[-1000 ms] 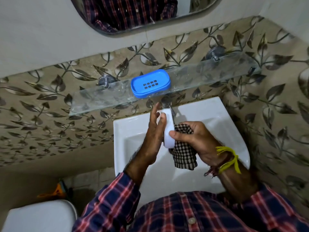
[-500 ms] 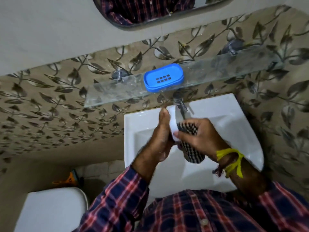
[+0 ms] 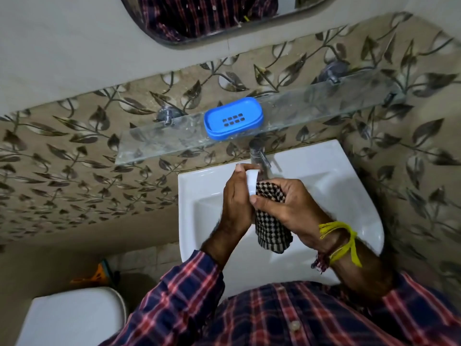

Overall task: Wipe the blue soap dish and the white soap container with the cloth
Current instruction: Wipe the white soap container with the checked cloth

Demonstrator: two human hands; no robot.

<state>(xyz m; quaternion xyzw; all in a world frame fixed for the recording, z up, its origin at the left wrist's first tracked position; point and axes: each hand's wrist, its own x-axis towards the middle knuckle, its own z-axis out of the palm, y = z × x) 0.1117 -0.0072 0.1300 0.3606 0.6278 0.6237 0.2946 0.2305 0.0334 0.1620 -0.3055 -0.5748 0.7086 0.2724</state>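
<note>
Over the white sink, my left hand [image 3: 235,201] grips the white soap container [image 3: 251,179], which stands on edge and is mostly hidden between my hands. My right hand [image 3: 289,206] presses a black-and-white checked cloth [image 3: 272,221] against the container's right face; the cloth's loose end hangs below my fingers. The blue soap dish [image 3: 233,118] with a slotted floor sits on the glass shelf [image 3: 159,143] above the sink, apart from both hands.
A chrome tap [image 3: 259,156] stands just behind my hands at the back of the sink [image 3: 197,191]. A mirror [image 3: 212,18] hangs above the shelf. A white toilet lid [image 3: 72,318] lies at lower left, with an orange object [image 3: 99,270] beside it.
The view has shifted, so sink and shelf sit further right and lower. My right hand has worked the cloth higher over the container, which shows less than before.
</note>
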